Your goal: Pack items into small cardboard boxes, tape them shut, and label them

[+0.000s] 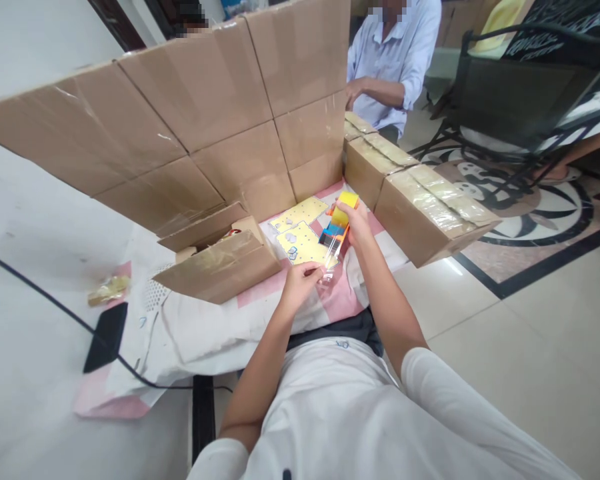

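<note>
Over the yellow boards [300, 241] | your right hand [356, 223] grips the toy block [341, 219] | left hand [300, 279] pinches the clear bag [330, 257] | keep both steady, pull the bag gently.

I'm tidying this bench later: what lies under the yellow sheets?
The yellow sheets lie on a pink and white cloth. The right hand, holding a coloured toy, covers their far corner. What the cloth covers cannot be seen.

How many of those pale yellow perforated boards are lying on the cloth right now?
2. One yellow board lies nearer the cardboard wall; the second yellow board lies closer, partly behind the left hand and right hand. More may be hidden inside the boxes.
</note>
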Demonstrator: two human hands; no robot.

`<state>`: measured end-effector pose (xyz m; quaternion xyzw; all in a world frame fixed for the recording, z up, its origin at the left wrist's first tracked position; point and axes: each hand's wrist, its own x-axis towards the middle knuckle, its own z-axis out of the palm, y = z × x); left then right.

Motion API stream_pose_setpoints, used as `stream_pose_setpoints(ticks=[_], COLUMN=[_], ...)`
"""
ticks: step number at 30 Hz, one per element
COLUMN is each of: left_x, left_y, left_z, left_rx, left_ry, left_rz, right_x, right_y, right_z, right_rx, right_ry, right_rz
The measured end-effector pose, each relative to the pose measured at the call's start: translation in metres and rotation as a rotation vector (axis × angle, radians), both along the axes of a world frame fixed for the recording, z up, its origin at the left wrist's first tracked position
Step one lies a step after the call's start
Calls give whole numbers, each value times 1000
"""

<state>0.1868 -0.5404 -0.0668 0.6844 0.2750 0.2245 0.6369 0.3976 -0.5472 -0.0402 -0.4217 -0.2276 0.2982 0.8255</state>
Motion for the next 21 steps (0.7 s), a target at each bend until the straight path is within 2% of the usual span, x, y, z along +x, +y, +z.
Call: stream_pose_setpoints(ticks=[3,6,9,11,13,16,18,21], left_x=[-3,1,3,0,-5,-11,-12,-11], left_y=[5,10,13,15,17,15,9,-3], left_z=[-4,-8,-8,-4,3,16,23,30], left_rx=[-25,-49,-66,-71,-79,-93,-93,-105], left_ry=[3,-10,-37,-57,-78,-113,-132,-122], left_rz=[-22,-28,-8,4,12,6,-37,-141], right_x=[2,2,0,-3,-9,-20,-26,-30], right_y=[-1,-5,-17,-28,-39,-48,-46,-39], right_z=[-5,-10,-8,-4,1,3,1,-6], right_rx=[-44,-115,-143,-138,-109,-94,-125,-133], right_ry=[23,136,230,215,144,-11,-79,-70], right_rz=[48,129,325,473,538,444,306,45])
